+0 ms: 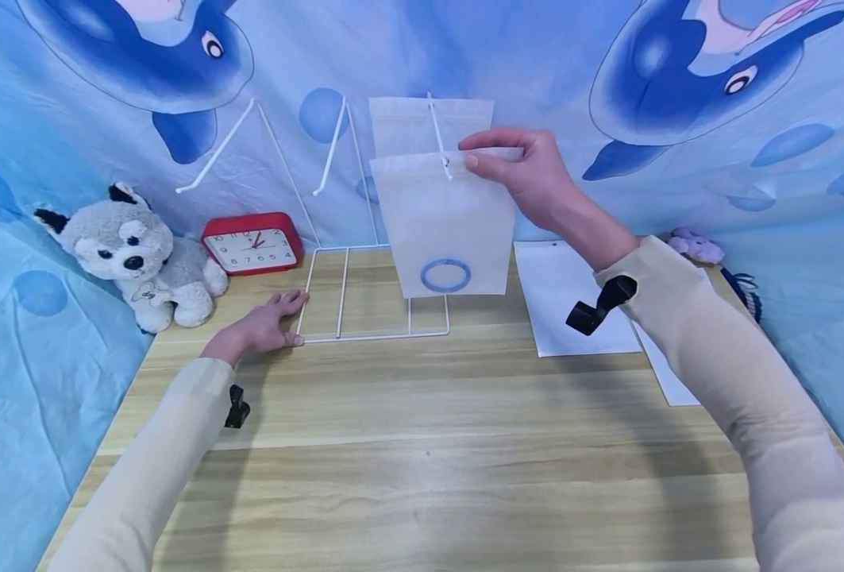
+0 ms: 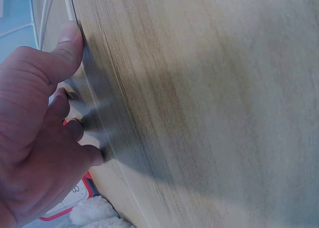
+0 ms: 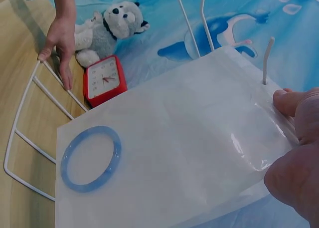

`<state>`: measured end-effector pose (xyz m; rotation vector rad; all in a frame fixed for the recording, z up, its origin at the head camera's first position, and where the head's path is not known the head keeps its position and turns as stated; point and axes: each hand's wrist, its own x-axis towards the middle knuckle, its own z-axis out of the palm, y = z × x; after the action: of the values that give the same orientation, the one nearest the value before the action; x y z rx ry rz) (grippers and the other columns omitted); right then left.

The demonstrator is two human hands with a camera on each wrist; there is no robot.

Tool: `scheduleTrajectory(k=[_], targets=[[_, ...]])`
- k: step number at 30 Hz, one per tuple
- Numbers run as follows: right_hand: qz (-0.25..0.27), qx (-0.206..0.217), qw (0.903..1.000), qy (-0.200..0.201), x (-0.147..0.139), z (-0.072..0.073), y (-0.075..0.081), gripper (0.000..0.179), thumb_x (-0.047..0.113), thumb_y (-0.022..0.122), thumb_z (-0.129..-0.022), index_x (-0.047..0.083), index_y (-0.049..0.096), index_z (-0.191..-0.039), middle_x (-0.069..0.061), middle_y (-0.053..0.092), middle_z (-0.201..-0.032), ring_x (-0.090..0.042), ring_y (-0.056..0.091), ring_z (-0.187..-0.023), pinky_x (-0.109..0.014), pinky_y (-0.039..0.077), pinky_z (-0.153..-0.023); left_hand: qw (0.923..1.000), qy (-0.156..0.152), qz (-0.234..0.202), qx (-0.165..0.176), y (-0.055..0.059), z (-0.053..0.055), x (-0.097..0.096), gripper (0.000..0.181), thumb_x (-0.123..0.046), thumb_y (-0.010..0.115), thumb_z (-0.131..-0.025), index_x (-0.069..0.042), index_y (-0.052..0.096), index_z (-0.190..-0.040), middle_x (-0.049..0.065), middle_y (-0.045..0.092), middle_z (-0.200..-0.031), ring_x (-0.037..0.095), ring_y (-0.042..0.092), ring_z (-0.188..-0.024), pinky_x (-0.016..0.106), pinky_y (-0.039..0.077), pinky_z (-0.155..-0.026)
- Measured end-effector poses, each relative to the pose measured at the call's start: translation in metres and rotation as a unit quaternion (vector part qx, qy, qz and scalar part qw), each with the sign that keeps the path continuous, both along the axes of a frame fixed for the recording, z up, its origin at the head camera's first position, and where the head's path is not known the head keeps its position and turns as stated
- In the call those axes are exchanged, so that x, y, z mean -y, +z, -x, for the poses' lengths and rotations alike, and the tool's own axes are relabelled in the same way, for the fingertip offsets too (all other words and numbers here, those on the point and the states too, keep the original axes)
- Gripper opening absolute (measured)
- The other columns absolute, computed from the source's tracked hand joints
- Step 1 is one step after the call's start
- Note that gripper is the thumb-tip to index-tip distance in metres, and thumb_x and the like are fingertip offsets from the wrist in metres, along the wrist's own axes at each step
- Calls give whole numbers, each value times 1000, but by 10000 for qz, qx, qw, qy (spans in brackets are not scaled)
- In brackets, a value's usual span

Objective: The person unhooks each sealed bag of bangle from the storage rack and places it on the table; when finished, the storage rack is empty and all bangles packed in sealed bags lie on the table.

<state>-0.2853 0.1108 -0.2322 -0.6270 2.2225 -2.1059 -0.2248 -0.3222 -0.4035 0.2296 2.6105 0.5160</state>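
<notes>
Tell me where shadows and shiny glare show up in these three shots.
Head view: soft shadows from both sleeves fall on the wooden tabletop; left wrist view: a broad shadow darkens part of that wood; right wrist view: bright white glints streak the front bag near its top.

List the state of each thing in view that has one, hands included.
Wire rack: standing, both left prongs bare.
Front bag: hanging on right prong, blue ring inside.
Rear bag: hanging behind it.
Left hand: touching the rack's base.
Right hand: pinching front bag's top.
Clock: upright.
Plush dog: sitting.
White sheets: lying flat.
Purple toy: posture unclear.
</notes>
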Motion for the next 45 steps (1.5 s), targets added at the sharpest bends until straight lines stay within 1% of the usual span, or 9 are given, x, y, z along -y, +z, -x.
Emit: scheduleTrajectory(k=[12,18,22,25,30,33,37,40,45], targets=[[-159,22,9999,12,-5,-21,0,17,13,75,-92,11,78,-108,-11,63,-120,-28,70,-91,-32,59,-76,10000,-7,-60,-29,1,-2,-2,87,-25,71,-94,-8,17,-160,22,4,-165,53,-3,-145,72,9,-110],[68,166,9998,73,-7,-29,0,16,10,76,-90,11,79,-106,-12,63,-118,-28,71,-87,-33,59,-73,9998,-136,-53,-133,-1,-2,-1,85,-22,70,-95,-6,17,-160,22,5,-165,53,-2,-145,71,9,-111],[306,186,9992,149,-8,-34,1,16,7,76,-89,9,79,-105,-14,64,-117,-27,71,-85,-33,59,-72,9998,-131,-70,-125,-1,-2,-1,86,-22,70,-94,-6,17,-160,23,5,-164,53,-3,-145,72,9,-111],[390,204,9989,143,-8,-37,2,16,6,76,-89,9,79,-104,-13,65,-117,-26,71,-84,-33,59,-71,9998,-149,-85,-128,0,-2,-1,86,-23,71,-94,-5,17,-159,23,5,-164,54,-3,-145,72,9,-110],[446,230,9987,120,-10,-42,4,15,6,76,-89,9,80,-103,-14,64,-119,-27,70,-86,-32,59,-71,9997,-158,-87,-141,-1,-3,-1,86,-23,70,-94,-5,17,-159,23,5,-164,54,-2,-145,72,9,-110],[573,228,9979,187,-11,-44,3,15,3,75,-89,7,79,-103,-14,62,-120,-27,70,-88,-32,59,-73,9998,-133,-83,-122,0,-3,0,86,-24,71,-94,-6,17,-160,23,5,-164,55,-2,-144,73,9,-109],[810,286,9957,335,-14,-48,2,16,-1,73,-89,5,79,-102,-15,63,-118,-26,70,-86,-33,59,-73,9998,-128,-55,-118,0,-3,1,87,-26,71,-94,-7,18,-160,24,5,-164,56,-1,-144,73,9,-109],[926,333,9943,409,-18,-51,-1,16,-3,72,-89,4,79,-102,-15,66,-113,-25,70,-84,-33,59,-72,9998,-130,-50,-124,-1,-3,0,86,-25,71,-94,-7,18,-160,23,5,-164,55,-1,-144,73,9,-109],[902,456,9941,399,-26,-57,-7,17,-3,72,-89,5,79,-102,-13,68,-108,-23,69,-84,-31,58,-73,9998,-150,-67,-129,0,-2,-1,86,-25,70,-95,-7,17,-160,23,5,-164,55,-2,-144,73,9,-110]])
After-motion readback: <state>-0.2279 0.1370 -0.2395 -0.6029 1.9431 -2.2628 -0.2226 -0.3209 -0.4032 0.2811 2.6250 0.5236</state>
